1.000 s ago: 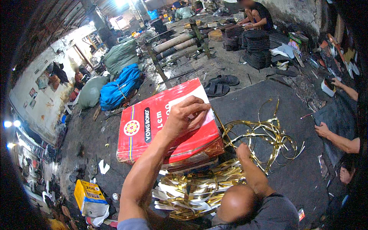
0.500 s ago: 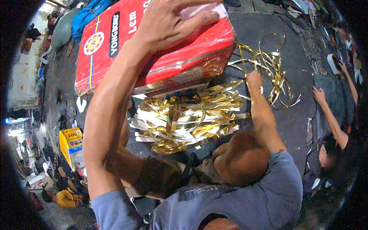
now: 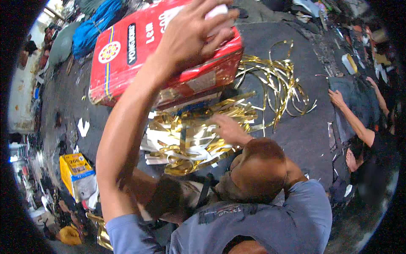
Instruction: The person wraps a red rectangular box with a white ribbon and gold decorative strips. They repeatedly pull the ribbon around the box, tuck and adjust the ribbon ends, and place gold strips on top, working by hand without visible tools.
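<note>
A large red cardboard box [image 3: 144, 72] with a flower emblem stands in front of me, tilted in view. My left hand [image 3: 190, 31] is over its top right part, fingers bent around a pale pinkish-white piece [image 3: 216, 12] whose kind I cannot make out. Shiny gold and white strips [image 3: 190, 144] lie in a heap between the box and my knees. Over the right part of this heap reaches my right hand [image 3: 228, 129], its fingers stretched out and slightly blurred, with nothing plainly held.
Loose gold ribbons [image 3: 283, 84] curl on the dark floor mat to the right. Farther right, another person's hand [image 3: 337, 98] rests by a dark sheet [image 3: 359, 101]. At left are a yellow box [image 3: 76, 171] and a white V-shaped scrap [image 3: 83, 127]. Blue cloth [image 3: 95, 27] lies behind.
My right hand has moved left from the loose ribbons onto the strip heap. My left hand has lifted its fingers and curled them more around the pale piece. The whole view has shifted slightly.
</note>
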